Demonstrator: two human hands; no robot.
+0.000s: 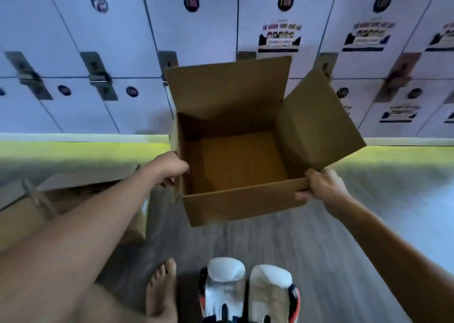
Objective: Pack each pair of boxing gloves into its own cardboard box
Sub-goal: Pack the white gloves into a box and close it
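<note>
Cardboard box (245, 205), flaps open: my left hand (172, 168) grips its left wall, my right hand (321, 187) its near-right corner. White boxing gloves (226, 293) lie nearer me.

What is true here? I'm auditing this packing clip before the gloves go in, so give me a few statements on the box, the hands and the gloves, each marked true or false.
1. The cardboard box is empty. True.
2. The white boxing gloves lie inside it. False: they stand on the floor, beside a bare foot.
3. The left hand and the right hand both hold the box's rim. True.
4. The box's flaps are folded shut. False: they stand open.
5. A second cardboard box sits at the left, behind the left forearm. True.
</note>
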